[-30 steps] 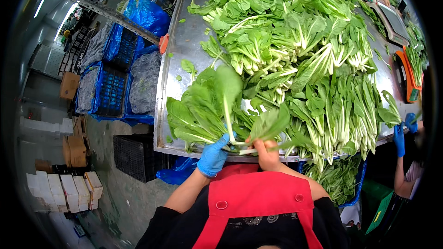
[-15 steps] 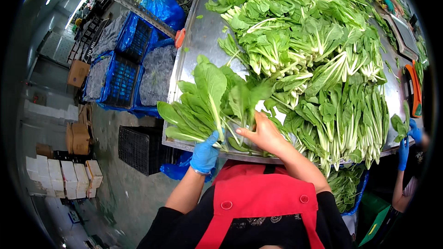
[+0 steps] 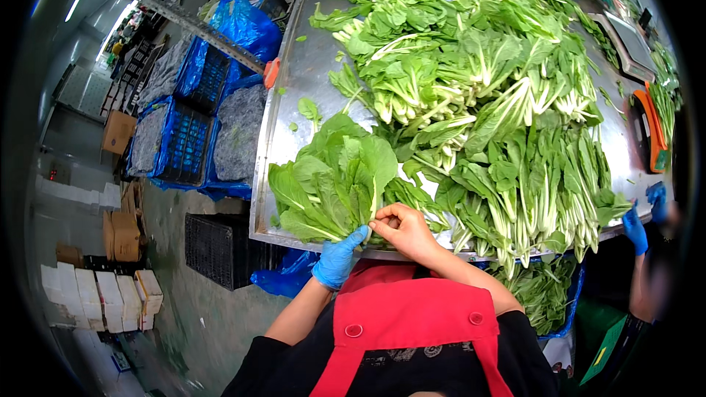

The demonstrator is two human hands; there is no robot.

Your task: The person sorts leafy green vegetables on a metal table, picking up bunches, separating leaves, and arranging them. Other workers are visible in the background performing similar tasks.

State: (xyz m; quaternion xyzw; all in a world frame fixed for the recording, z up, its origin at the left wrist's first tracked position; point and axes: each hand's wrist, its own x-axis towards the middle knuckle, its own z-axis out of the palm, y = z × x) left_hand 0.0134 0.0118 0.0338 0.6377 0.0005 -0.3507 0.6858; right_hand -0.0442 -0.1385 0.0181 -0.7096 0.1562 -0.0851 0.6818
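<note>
1. Bench: metal, raised lip on left edge, probably stops leaves sliding off. Far right corner hard to make out.
2. Pile: covers bench middle to right. Nearest row has stems toward near edge, likely for easy grabbing. Lower layers hidden.
3. Crate: blue-lined, greens inside, below near edge; presumably parked there for reach. Bench covers part of it; base not visible.
4. Bunch: at bench's near left corner, leaves fanned inward, stems toward near edge. Bench probably takes some leaf weight. Stem count hidden by overlap.
5. Right hand: bare, thumb and fingertips nearly together at bunch's stem ends, likely for fine control. Can't tell if a stem is pinched.
6. Left hand: gloved, closed round the stems, likely to keep them together. Palm side hidden.
7. White patch: between bunch and pile, mostly covered. Sheet or glare, can't tell.
</note>
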